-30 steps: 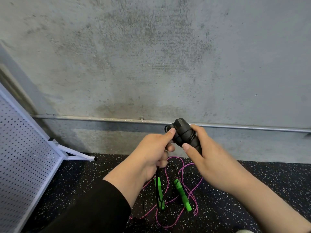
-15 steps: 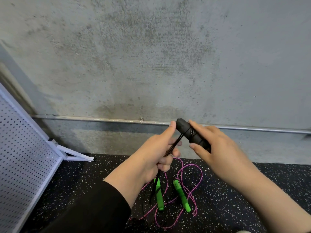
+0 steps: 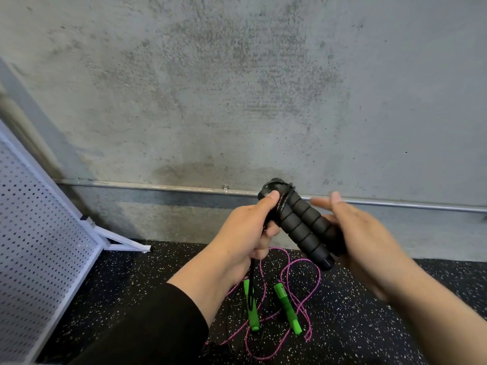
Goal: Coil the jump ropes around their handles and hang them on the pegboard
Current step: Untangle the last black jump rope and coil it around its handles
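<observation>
In front of the grey concrete wall (image 3: 237,88), the left hand (image 3: 245,233) pinches the thin black cord at the ribbed black foam handles (image 3: 303,225), which the right hand (image 3: 366,238) cradles, fingers loosely spread. A pink rope with green handles (image 3: 287,306) lies on the speckled black floor (image 3: 158,272) near the white pegboard (image 3: 34,233).

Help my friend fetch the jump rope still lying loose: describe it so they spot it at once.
Start at the grey concrete wall and drop to the speckled black floor below the hands. The loose jump rope lies there, a thin pink cord in loops with two bright green handles, unlike the black foam-handled one held above it.
</observation>
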Demonstrator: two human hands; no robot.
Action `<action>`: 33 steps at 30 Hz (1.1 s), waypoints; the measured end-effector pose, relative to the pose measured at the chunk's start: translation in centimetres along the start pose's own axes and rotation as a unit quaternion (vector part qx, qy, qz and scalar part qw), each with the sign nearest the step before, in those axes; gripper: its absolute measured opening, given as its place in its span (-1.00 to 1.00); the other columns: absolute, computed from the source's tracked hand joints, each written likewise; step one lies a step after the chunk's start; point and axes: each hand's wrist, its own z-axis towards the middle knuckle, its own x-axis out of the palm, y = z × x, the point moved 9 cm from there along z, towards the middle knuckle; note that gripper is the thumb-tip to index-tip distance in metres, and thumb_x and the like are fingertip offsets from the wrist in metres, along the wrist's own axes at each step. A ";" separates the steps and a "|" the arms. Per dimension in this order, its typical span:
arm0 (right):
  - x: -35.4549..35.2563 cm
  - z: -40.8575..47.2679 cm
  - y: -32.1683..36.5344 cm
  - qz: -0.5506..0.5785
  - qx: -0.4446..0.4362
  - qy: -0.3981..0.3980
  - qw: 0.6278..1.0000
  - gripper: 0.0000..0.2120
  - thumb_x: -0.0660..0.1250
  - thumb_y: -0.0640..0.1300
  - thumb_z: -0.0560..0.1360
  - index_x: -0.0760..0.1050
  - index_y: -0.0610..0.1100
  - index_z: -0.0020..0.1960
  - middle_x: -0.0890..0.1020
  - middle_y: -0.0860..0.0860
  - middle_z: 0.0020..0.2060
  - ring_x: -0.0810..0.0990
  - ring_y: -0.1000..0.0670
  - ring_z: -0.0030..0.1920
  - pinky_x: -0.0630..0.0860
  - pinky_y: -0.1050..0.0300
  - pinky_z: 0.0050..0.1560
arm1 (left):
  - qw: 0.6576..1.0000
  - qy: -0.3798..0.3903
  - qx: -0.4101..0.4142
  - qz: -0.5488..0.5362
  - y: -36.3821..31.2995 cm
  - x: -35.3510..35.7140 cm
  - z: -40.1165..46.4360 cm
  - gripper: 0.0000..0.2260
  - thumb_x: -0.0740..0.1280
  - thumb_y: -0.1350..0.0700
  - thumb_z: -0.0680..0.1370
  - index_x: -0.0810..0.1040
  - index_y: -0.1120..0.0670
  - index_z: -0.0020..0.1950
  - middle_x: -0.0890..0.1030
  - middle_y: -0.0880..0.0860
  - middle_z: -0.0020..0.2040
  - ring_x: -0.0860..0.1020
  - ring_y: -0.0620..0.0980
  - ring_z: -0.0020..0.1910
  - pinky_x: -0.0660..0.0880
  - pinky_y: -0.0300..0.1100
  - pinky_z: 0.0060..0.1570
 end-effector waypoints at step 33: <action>2.4 -1.0 2.1 -0.483 -0.224 -0.012 0.846 -0.60 0.48 0.17 0.43 0.40 0.27 0.19 0.41 0.22 0.05 0.41 0.12 0.11 0.44 0.12 0.13 | 0.997 -0.003 -0.068 -0.034 1.7 0.2 -0.1 -0.62 0.35 -0.30 0.54 0.51 0.02 -0.10 0.41 -0.03 -0.39 0.12 -0.13 -0.52 0.02 -0.27 -0.53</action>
